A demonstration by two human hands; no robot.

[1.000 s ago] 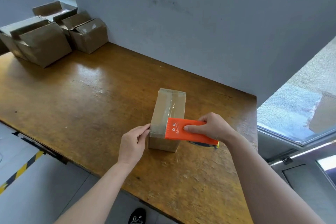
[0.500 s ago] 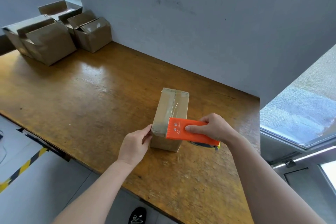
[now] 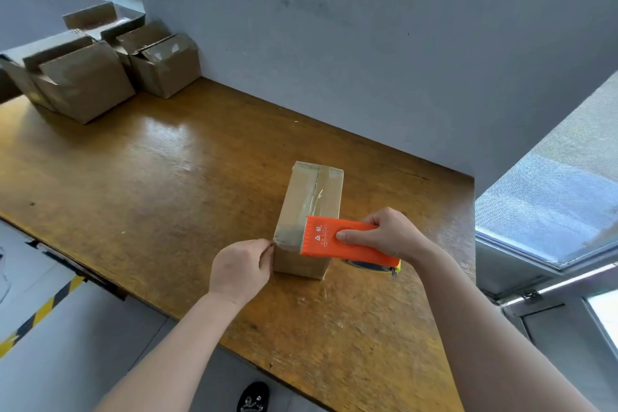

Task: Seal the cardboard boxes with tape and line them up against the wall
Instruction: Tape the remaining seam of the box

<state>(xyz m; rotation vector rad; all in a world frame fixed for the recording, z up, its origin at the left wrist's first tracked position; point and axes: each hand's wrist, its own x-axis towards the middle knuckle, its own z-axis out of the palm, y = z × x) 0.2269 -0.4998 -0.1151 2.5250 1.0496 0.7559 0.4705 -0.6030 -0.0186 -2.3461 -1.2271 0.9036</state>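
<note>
Small brown cardboard box (image 3: 309, 211) sits on wooden table (image 3: 150, 177), between hands, clear tape along top seam. Left hand (image 3: 239, 273) pinches box's near-left top corner. Right hand (image 3: 389, 234) grips orange tape dispenser (image 3: 337, 239), serrated edge over box's near end.

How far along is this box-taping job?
Done: tape already runs along the top of the middle box. In hand: the right hand holds the orange tape dispenser at its near edge while the left hand pinches its near corner. Left: this box stands apart from the wall, and the far-left boxes have flaps open.
</note>
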